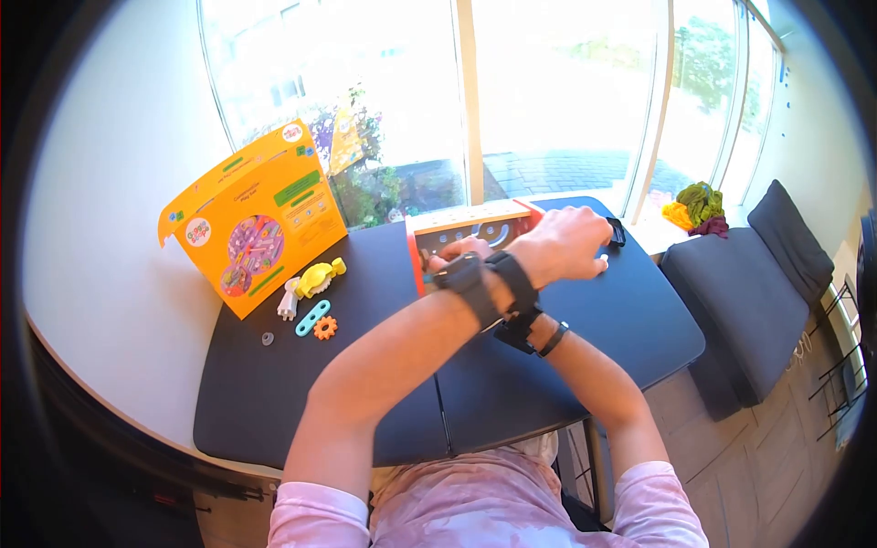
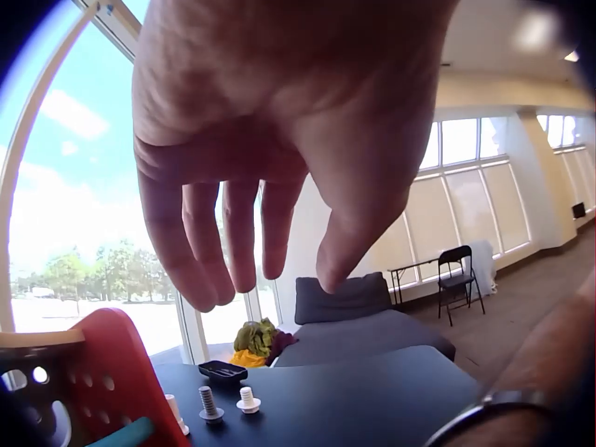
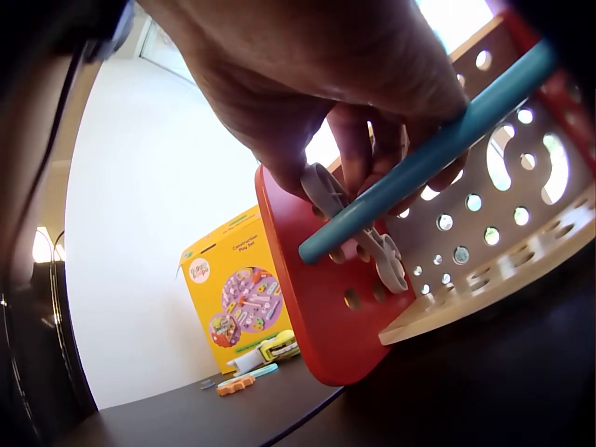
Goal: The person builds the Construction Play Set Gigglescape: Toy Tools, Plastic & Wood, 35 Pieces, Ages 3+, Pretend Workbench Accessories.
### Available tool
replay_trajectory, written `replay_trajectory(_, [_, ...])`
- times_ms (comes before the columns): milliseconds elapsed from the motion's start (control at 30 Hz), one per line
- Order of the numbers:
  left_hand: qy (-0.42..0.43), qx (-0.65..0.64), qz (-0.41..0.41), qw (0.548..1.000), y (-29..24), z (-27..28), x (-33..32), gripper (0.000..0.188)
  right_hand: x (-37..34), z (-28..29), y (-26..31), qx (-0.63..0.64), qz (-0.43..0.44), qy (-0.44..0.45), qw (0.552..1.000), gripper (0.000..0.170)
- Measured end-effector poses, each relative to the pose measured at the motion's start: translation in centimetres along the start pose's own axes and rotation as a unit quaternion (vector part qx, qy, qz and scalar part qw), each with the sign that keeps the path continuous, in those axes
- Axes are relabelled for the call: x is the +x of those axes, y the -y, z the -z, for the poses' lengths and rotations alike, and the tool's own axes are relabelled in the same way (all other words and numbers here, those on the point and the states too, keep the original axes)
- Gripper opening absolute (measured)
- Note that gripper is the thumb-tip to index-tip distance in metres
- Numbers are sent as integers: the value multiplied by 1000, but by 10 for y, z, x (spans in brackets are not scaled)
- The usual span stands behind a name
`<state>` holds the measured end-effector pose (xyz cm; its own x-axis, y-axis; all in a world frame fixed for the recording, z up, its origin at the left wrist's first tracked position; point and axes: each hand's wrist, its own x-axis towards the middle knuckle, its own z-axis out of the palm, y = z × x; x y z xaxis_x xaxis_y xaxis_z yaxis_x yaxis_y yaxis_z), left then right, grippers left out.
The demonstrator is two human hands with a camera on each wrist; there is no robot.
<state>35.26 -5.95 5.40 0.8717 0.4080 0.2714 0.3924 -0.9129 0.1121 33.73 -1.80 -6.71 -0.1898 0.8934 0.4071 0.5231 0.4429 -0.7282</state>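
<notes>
My right hand (image 3: 326,102) pinches a light grey strip with rounded ends (image 3: 386,261) against the red end panel (image 3: 321,289) of a wooden toy toolbox (image 1: 470,216). A teal rod (image 3: 410,177) runs across in front of those fingers. My left arm crosses over the right one. Past the toolbox's right end, my left hand (image 1: 566,245) hovers palm down, fingers hanging loosely with nothing in them. Below it in the left wrist view stand a grey screw (image 2: 210,406) and a white screw (image 2: 248,400), beside a small black tray (image 2: 223,371).
A yellow box (image 1: 256,215) stands at the table's left. Before it lie a yellow toy piece (image 1: 315,280), a white piece (image 1: 289,300), a teal strip (image 1: 312,318) and an orange gear (image 1: 325,329). A dark padded seat (image 1: 744,292) with coloured cloths (image 1: 701,205) is right of the table.
</notes>
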Motion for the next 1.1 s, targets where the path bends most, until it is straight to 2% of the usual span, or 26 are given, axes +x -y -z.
replay_trajectory(67, [24, -6, -1, 1000, 4, -28, 32, 44, 9, -9, -14, -8, -21, -8, 1000, 41])
replay_trajectory(100, [35, -10, -2, 999, 8, -43, 48, 45, 9, 3, 10, -38, -70, 39, 996, 42])
replay_trajectory(133, [59, -11, -1, 998, 12, -56, 63, 48, 13, -5, 4, -41, -79, 14, 996, 41])
replay_trajectory(233, [109, -7, 12, 994, 24, -102, 100, 49, 5, -8, 5, -27, -33, -38, 998, 40])
replay_trajectory(267, [163, -8, 46, 986, 8, -81, 92, 49, 4, -8, 5, -17, -10, -48, 999, 39])
replay_trajectory(367, [86, -9, 23, 996, 34, -149, 127, 37, 4, -14, -2, -31, 11, -70, 997, 39])
replay_trajectory(400, [106, 0, 34, 994, 34, -154, 130, 36, 4, -16, -3, -21, 21, -85, 996, 41])
replay_trajectory(500, [63, 20, 39, 997, 30, -170, 129, 36, 2, -15, -3, -28, 13, -76, 997, 42])
replay_trajectory(633, [119, 51, 65, 989, 39, -201, 146, 32, 4, -18, -6, -20, 24, -90, 995, 41])
replay_trajectory(667, [186, 66, 84, 977, 28, -178, 142, 27, 3, -18, -7, -8, 25, -95, 995, 40])
replay_trajectory(767, [117, 101, 22, 988, 24, -173, 134, 23, 3, -12, -2, -30, 8, -57, 998, 43])
replay_trajectory(900, [101, 84, -31, 991, 11, -147, 128, 26, 3, -15, -5, -15, 13, -74, 997, 41])
replay_trajectory(1000, [69, 44, -81, 993, -15, -98, 114, 34, 5, -16, -7, -15, 20, -71, 997, 38])
replay_trajectory(1100, [-36, -94, -90, 991, -40, -46, 83, 37, 6, -12, -6, -20, 27, -60, 998, 38])
